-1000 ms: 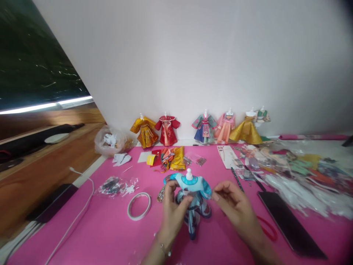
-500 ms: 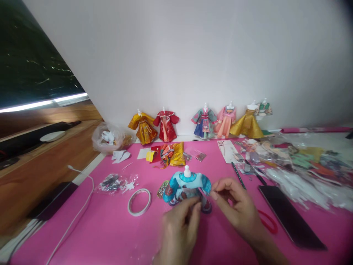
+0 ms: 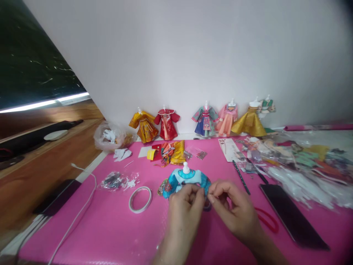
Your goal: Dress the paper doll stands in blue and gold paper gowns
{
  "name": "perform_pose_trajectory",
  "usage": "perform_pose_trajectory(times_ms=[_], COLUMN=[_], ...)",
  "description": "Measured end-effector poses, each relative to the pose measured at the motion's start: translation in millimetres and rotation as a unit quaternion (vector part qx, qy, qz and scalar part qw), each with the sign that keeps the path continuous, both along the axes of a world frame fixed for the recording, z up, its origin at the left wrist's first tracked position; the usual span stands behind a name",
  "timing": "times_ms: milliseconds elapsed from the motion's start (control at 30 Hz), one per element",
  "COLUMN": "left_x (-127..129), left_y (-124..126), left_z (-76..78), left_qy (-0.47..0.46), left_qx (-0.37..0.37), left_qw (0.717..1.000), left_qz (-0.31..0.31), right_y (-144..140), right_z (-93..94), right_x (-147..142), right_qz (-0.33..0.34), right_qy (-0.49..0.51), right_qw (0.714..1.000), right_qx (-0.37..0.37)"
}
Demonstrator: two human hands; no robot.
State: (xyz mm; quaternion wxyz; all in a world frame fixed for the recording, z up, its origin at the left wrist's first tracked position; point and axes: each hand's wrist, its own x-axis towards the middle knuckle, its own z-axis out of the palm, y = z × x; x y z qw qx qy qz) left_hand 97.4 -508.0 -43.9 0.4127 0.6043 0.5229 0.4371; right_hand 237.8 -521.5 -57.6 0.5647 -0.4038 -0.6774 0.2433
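A small blue doll dress [image 3: 190,176] on a white mannequin stands upright in front of me, with a pale chest and shiny turquoise sleeves. My right hand [image 3: 234,208] is closed in a pinch at the end of the dress's right-side sleeve. In front of the dress, my left hand [image 3: 183,208] is also pinched, its fingertips close to that same sleeve. Whatever lies between the left fingertips is hidden, and the hand covers most of the lower part of the dress. A patterned round piece [image 3: 162,187] peeks out beside the left-side sleeve.
A roll of white tape [image 3: 140,200] lies left of the dress. To the right are a black phone [image 3: 292,215], a red loop [image 3: 266,219] and a dark dotted pen [image 3: 241,176]. Several dressed doll stands, including a red robe [image 3: 167,125], line the wall. Plastic bags [image 3: 289,184] crowd the right.
My left hand has moved up and to the right, from below the dress to its sleeve, now covering the lower part. My right hand stays at the sleeve end.
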Motion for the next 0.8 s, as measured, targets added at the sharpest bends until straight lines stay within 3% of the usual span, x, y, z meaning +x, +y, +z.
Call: perform_pose_trajectory(times_ms=[233,300,433,567,800], left_x=[3.1,2.6,0.0,-2.1,-2.6], left_y=[2.1,1.9,1.6,2.7,2.8], left_z=[1.0,1.0,-5.3,-14.9,-9.1], left_qy=[-0.055,-0.064,-0.067,-0.088,-0.079], left_qx=[-0.027,-0.037,-0.047,-0.059,-0.055], left_qw=[0.998,0.997,0.997,0.994,0.995], left_qz=[0.023,0.015,0.004,0.004,0.008], right_y=[-4.0,-4.2,-0.9,4.1,8.7], right_z=[-3.9,-4.3,-4.1,-6.1,-6.3], right_x=[6.1,8.7,12.9,15.7,18.7], right_qz=[-0.01,-0.018,-0.052,-0.023,0.021], right_qy=[-0.026,-0.014,0.008,-0.001,-0.009], right_qw=[0.991,0.991,0.999,0.992,0.985], right_qx=[0.129,0.135,-0.004,-0.127,-0.169])
